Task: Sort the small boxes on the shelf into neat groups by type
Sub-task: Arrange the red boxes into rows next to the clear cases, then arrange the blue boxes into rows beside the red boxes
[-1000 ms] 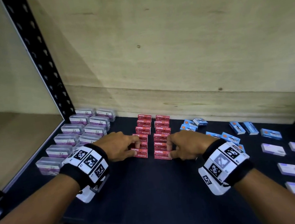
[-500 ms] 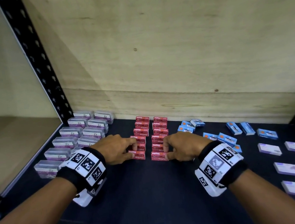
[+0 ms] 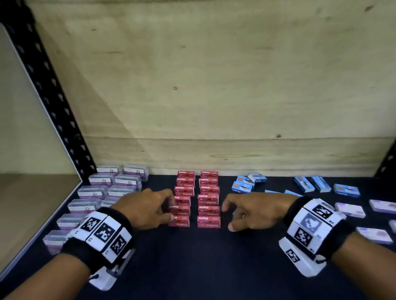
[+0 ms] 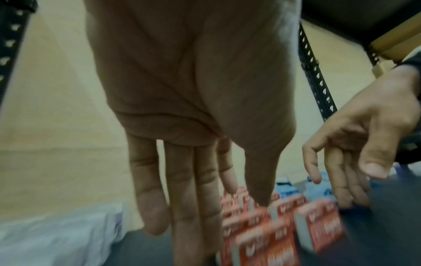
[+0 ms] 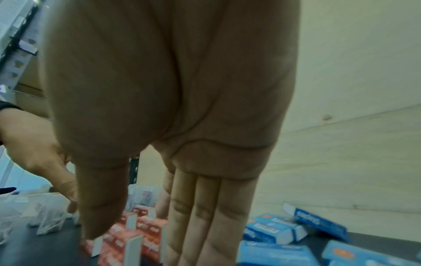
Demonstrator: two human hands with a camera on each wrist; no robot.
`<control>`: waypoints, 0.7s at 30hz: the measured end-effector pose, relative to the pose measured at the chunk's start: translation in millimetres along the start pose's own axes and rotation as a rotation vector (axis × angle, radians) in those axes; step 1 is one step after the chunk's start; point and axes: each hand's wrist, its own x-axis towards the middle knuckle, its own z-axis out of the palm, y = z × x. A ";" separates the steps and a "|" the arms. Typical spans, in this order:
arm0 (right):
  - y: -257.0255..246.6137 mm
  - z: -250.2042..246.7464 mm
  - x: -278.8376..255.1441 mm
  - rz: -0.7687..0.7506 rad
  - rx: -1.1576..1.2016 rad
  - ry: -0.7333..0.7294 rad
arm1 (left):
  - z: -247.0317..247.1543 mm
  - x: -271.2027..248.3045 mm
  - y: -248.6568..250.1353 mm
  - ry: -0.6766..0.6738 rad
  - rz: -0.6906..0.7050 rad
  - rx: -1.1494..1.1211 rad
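Left hand [image 3: 146,209] fingers extended, against red staple boxes [image 3: 205,201]; right hand [image 3: 254,212] relaxed open, empty, just beside them

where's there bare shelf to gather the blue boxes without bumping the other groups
The widest bare patch is the dark shelf front strip, between the two wrists, nearer than the red staple boxes. A smaller gap lies between the blue boxes near the wall and the pair further right. Crowded: the clear boxes far left, white boxes far right.

left hand [image 3: 146,209] relaxed, right hand [image 3: 254,212] relaxed
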 end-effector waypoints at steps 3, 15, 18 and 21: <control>16.1 -18.3 -13.7 0.019 0.000 0.089 | -25.2 -1.1 14.6 0.028 -0.035 0.033; 97.6 -88.8 2.7 0.211 -0.113 0.207 | -75.6 85.8 102.2 0.063 0.147 0.075; 114.2 -92.4 20.9 0.205 -0.116 0.159 | -73.0 116.4 114.5 0.069 0.136 0.118; 122.8 -94.1 34.2 0.147 -0.117 0.115 | -66.6 142.8 124.3 0.049 0.131 0.120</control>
